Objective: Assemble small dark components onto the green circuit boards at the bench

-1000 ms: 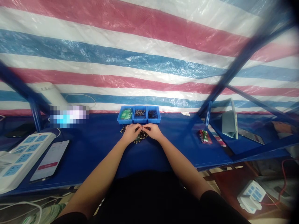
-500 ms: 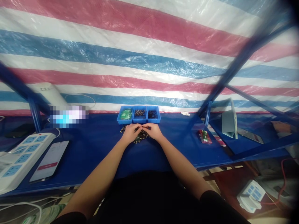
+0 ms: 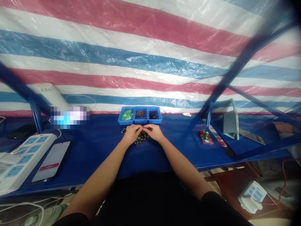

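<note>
My left hand [image 3: 133, 133] and my right hand [image 3: 153, 131] meet fingertip to fingertip above a heap of small dark and brassy parts [image 3: 140, 139] on the blue table. Both are closed in a pinch; whatever lies between the fingers is too small to name. More of the heap shows to the left of my left hand, and my hands hide its middle. Just behind them stand three joined blue bins: the left bin [image 3: 119, 119] has green pieces, the middle bin [image 3: 141, 121] small brassy parts, the right bin [image 3: 160, 119] black parts.
A phone [image 3: 50, 163] and a white power strip [image 3: 30, 160] lie on the left of the blue table [image 3: 89, 150]. To the right are a small red box [image 3: 206, 138] and a propped tablet [image 3: 231, 122]. Blue metal posts [image 3: 208, 115] frame the table; striped sheeting hangs behind.
My hands stay in almost the same place, with the fingertips shifting only slightly. The bins and the heap look unchanged.
</note>
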Demonstrator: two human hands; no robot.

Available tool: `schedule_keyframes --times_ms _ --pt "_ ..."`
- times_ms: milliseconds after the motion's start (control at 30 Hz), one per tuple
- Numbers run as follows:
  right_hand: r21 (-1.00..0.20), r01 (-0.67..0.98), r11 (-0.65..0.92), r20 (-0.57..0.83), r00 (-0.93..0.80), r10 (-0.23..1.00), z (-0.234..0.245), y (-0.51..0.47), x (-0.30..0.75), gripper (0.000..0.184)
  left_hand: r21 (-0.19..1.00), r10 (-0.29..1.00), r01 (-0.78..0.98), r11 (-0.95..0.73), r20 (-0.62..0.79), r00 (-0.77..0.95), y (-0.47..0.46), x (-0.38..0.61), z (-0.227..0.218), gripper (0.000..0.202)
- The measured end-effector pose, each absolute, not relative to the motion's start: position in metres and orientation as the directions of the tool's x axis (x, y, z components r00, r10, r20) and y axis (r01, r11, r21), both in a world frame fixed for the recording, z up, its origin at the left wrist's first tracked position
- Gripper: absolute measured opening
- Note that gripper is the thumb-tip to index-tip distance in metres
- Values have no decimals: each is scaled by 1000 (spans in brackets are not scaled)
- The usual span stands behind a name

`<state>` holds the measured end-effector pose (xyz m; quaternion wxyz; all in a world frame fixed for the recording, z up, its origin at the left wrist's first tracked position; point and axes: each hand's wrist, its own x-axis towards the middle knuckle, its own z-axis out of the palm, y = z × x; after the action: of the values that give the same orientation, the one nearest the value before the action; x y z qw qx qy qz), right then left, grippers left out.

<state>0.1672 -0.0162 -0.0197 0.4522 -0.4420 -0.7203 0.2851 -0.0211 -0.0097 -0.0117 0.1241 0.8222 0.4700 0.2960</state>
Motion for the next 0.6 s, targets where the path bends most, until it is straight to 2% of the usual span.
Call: schedule_keyframes --times_ms 600 --pt "-827 340 447 395 -214 893 -23 -15 169 27 504 856 694 -513 354 376 -8 -22 -14 28"
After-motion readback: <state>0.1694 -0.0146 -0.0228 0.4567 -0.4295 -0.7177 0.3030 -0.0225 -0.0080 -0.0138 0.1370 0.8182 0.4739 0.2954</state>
